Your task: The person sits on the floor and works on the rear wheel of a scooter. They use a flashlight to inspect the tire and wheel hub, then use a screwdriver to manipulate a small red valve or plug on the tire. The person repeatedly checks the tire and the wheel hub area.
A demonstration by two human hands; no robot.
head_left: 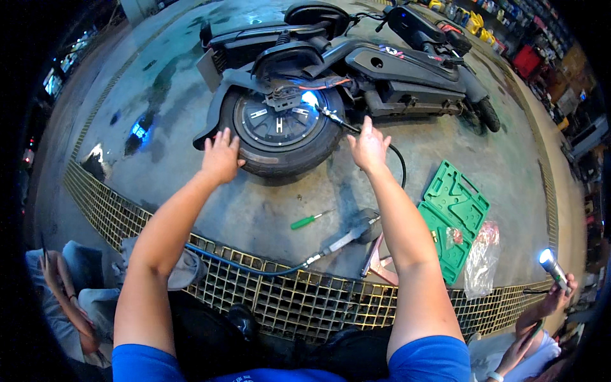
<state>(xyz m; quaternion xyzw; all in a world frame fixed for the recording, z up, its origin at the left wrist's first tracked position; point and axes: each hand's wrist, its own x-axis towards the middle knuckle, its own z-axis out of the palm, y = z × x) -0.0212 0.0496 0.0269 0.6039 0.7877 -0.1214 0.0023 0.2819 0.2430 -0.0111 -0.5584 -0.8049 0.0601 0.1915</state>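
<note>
A black electric scooter (407, 70) lies on its side on the floor. Its wheel with a black tyre (280, 160) and hub motor (273, 130) faces up. My left hand (221, 156) is at the tyre's left edge, fingers stretched and apart. On the other side my right hand (370, 148) is open, fingers spread, beside a black air hose (398, 153). Whether it touches the hose I cannot tell. The hose's metal end fitting (330, 114) reaches in over the wheel rim, under a bright patch of light. A tyre inflator (349, 237) lies on the floor, joined to a blue hose (270, 274).
A green-handled screwdriver (307, 221) lies left of the inflator. At right are an open green tool case (453, 213), a clear plastic bag (482, 267) and a pinkish metal piece (382, 264). A floor grating (289, 302) crosses in front. One person holds a lit flashlight (554, 268); another sits at left.
</note>
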